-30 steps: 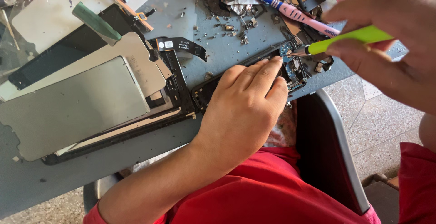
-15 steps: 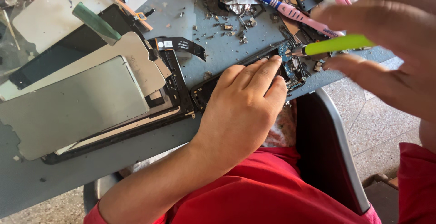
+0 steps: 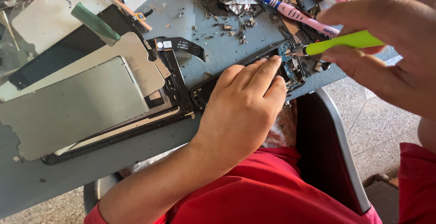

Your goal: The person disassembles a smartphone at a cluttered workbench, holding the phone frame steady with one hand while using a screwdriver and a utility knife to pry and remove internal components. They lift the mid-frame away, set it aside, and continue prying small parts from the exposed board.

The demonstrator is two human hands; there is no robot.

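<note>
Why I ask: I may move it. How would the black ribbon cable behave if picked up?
The ribbon cable looks thin and flat, so probably floppy and very light. It already lies curved, so it likely bends easily and may crease or tear if tugged.

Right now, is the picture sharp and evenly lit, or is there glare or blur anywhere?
Head view: daylight, mostly sharp on the left hand and opened phone; the right hand, close to the lens, looks oversized and slightly soft, gripping a green-handled tool; the top right corner is washed out by glare; soft shadows lie under the metal plates.
</note>
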